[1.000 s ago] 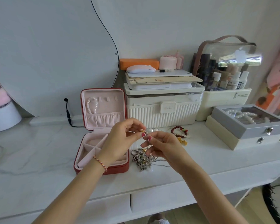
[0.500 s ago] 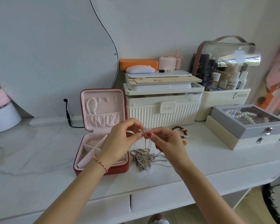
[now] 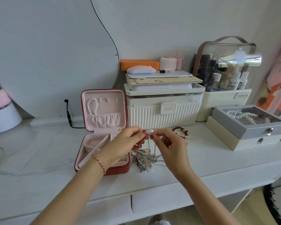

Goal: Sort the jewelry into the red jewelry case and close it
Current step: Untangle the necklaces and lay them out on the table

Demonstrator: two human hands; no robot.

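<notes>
Since the prior frame, both hands rose slightly. Left hand (image 3: 128, 142) and right hand (image 3: 169, 143) pinch a silver chain (image 3: 148, 143), probably at its clasp, lifting it free of the tangled jewelry pile (image 3: 144, 159). Left of this, red jewelry case (image 3: 118, 170) stands open; farther back, pearl bracelet (image 3: 92, 106) hangs inside its lid.

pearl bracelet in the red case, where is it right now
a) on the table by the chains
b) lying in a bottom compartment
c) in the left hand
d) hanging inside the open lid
d: the pearl bracelet hangs from a hook on the pink lining of the upright lid of the red jewelry case, above the gathered pocket.
</notes>
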